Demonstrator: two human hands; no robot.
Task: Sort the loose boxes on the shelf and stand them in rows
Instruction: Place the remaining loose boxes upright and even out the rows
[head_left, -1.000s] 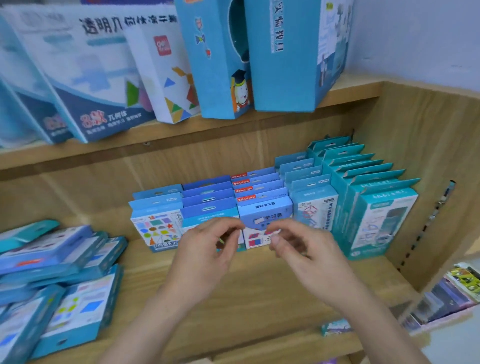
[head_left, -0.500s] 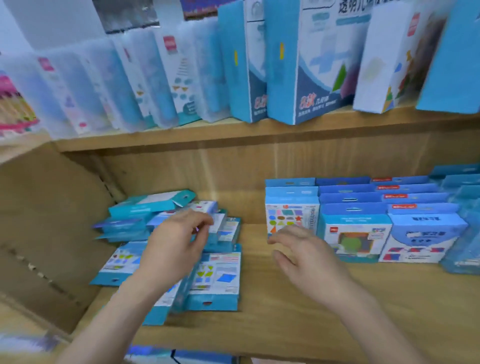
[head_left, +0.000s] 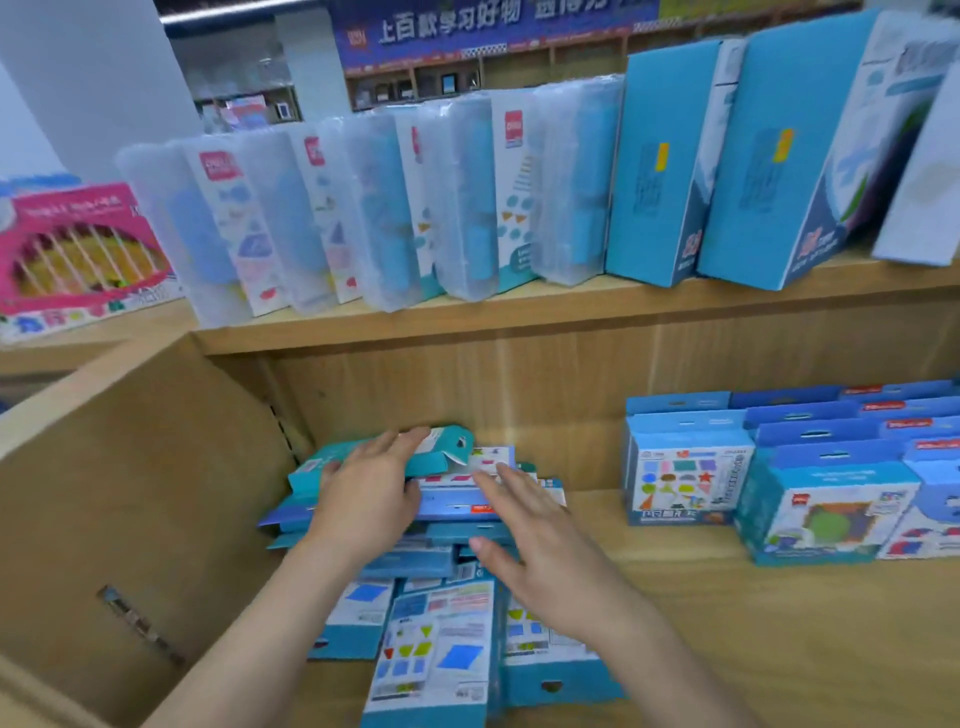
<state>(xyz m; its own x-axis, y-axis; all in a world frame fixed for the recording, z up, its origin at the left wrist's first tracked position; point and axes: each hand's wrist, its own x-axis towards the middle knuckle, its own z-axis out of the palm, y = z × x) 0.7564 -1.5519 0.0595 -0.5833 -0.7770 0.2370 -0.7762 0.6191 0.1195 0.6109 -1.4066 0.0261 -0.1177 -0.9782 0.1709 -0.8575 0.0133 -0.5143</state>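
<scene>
A pile of loose flat blue boxes (head_left: 435, 644) lies at the left end of the lower wooden shelf (head_left: 727, 639). A teal box (head_left: 447, 451) lies on top of the pile at the back. My left hand (head_left: 366, 499) rests on that teal box with its fingers laid flat over it and the thumb against its front edge. My right hand (head_left: 545, 551) hovers over the middle of the pile, fingers straight and spread, holding nothing. To the right, rows of upright boxes (head_left: 688, 480) stand facing forward.
The shelf's wooden left wall (head_left: 130, 493) closes in the pile. On the upper shelf (head_left: 519, 312) stand clear plastic cases (head_left: 374, 208) and tall blue boxes (head_left: 670, 156). A pink box (head_left: 78, 244) sits far left. Bare shelf board separates the pile from the rows.
My view swung left from the standing rows to the loose pile. Both hands left the rows; the left came down on the teal box and the right moved over the pile.
</scene>
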